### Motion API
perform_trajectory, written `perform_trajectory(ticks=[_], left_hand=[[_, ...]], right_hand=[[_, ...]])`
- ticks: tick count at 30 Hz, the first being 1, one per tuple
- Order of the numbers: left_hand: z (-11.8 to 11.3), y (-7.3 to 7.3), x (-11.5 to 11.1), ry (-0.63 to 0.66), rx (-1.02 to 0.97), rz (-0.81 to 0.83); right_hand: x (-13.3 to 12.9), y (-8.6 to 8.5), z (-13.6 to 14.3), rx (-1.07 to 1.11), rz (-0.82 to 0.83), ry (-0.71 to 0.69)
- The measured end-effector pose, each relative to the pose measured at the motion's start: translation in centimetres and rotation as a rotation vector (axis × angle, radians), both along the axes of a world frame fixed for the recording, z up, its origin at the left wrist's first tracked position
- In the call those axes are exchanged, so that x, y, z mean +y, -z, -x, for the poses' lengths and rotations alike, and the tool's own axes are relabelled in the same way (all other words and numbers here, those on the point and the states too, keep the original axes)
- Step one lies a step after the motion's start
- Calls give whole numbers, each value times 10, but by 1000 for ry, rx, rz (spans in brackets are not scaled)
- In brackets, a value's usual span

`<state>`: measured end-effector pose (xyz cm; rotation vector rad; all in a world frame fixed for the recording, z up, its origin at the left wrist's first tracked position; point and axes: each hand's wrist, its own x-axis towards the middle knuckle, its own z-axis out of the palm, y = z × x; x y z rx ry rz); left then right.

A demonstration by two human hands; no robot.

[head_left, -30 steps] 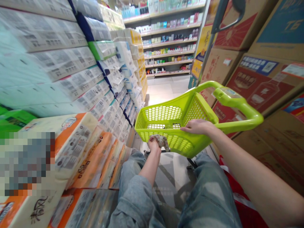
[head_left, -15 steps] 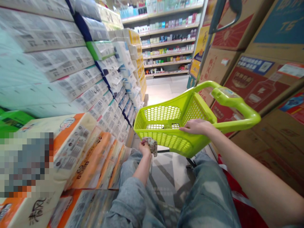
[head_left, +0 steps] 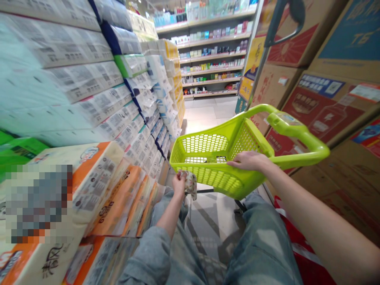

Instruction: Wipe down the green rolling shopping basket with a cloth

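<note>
A lime-green plastic shopping cart (head_left: 212,172) with a perforated basket stands turned sideways in front of me. My right hand (head_left: 247,160) is closed over the near rim of the basket, close to its handle end. At the basket's lower left corner, my left hand (head_left: 178,184) pinches a crumpled, floral-patterned cloth (head_left: 191,185). The cloth hangs down beside the basket's outer wall; whether it touches the wall I cannot tell. Inside the basket, parts of the floor are hidden by the near side.
Stacked tissue packs (head_left: 115,194) rise close on my left, with taller white packs (head_left: 86,79) behind. Cardboard cartons (head_left: 323,99) line the right side, near a grey trolley handle (head_left: 285,23). Shelves of small goods (head_left: 213,55) stand at the aisle's far end.
My left hand has shifted slightly left relative to the cart, and more of the cloth hangs from it. My right hand stays on the rim. The view has shifted a little.
</note>
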<state>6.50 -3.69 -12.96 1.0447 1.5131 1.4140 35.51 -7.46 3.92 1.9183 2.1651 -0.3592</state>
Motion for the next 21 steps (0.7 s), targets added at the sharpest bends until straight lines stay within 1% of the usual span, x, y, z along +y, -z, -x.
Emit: perform_trajectory(ticks=[1, 3, 6, 7, 8, 9, 11, 12, 13, 14, 17, 19, 21], left_hand=[[0, -10, -5, 25, 75, -47], [-6, -32, -16, 60, 186, -208], [-27, -65, -24, 116, 281, -390], [-36, -73, -23, 155, 318, -443], [-44, -78, -21, 227, 375, -496], [-52, -81, -18, 341, 464, -545], [-63, -80, -11, 572, 678, -617], [-67, -77, -8, 655, 788, -639], [-70, -73, -5, 701, 889, -653], [-70, -69, -2, 715, 976, -662], [-63, -62, 3, 682, 1152, -670], [-49, -61, 7, 662, 1221, -657], [-26, -61, 14, 640, 1268, -627]], right_hand=[[0, 0, 0, 2, 1, -2], [0, 0, 1, 0, 7, -1], [0, 0, 2, -14, 6, -6], [-1, 0, 2, -20, 4, -6], [-1, 0, 3, -23, -2, -5], [-2, 0, 3, -26, -9, -3], [-4, -1, 4, -33, -24, 1], [-5, -1, 4, -36, -30, 0], [-6, -2, 4, -40, -36, -1], [-7, -2, 4, -42, -40, -5], [-9, -3, 4, -45, -44, -12], [-9, -2, 3, -40, -40, -13], [-8, -2, 2, -34, -39, -17]])
